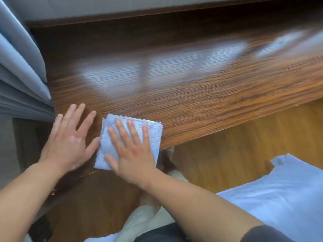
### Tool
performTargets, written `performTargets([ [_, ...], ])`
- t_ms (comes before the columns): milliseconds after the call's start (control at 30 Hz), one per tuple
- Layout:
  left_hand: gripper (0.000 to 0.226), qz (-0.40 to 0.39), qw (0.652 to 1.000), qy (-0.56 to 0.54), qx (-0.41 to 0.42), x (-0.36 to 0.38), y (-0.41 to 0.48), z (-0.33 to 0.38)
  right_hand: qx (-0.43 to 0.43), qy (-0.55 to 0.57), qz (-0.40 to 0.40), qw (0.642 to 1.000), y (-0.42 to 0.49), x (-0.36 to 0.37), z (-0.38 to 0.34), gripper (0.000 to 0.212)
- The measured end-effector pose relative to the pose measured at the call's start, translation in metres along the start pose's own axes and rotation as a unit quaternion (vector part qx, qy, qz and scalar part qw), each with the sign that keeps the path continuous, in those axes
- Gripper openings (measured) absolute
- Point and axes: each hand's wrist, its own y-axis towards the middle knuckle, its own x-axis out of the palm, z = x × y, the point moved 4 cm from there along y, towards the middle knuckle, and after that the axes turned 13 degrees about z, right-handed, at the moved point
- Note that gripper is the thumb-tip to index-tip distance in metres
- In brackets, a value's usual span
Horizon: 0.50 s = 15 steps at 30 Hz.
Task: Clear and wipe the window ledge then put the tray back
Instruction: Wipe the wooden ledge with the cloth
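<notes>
Now, here we are at the near left end of the dark wood-grain window ledge (pixel 174 88), and it is wiping time. The right hand (pixel 132 154) lies flat on the pale blue folded microfibre cloth (pixel 153 135), fingers straight and spread, palm down. That looks like the way to press the whole pad evenly against the wood instead of bunching it up. The left hand (pixel 70 144) sits just beside it, also flat with fingers straight, resting on the bare ledge with its thumb at the cloth's edge. I'd say it is there to brace the person leaning in, and perhaps to keep the fold from sliding. So the two hands lie side by side, neither curled round anything. The cloth hangs slightly over the front edge of the ledge, which suggests the lip gets cleaned too. The pleated grey-blue curtain (pixel 19 72) hangs close on the left, so this corner needs care. The ledge surface in view carries nothing but window glare, so the clearing seems done. The tray is nowhere in sight. Below lie the light wooden floor (pixel 244 154) and a pale rumpled sheet (pixel 279 198).
</notes>
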Motion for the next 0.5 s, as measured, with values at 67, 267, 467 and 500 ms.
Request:
performTargets([
  [67,0.080,-0.005,1.000,0.012,-0.002,0.000,0.008,0.001,-0.043,0.021,0.020,0.999,-0.006,-0.005,0.034,0.073],
  [267,0.081,-0.019,0.999,0.030,0.009,0.008,0.045,0.032,0.076,-0.055,0.049,0.994,-0.020,-0.041,0.240,0.076],
  [467,0.079,-0.008,0.999,0.032,0.005,0.018,0.077,0.054,0.365,-0.087,0.053,0.925,-0.003,-0.068,0.367,0.081],
  [500,0.078,-0.007,0.999,0.034,0.000,0.018,0.080,0.054,0.394,-0.089,0.063,0.912,0.002,-0.067,0.360,0.081],
])
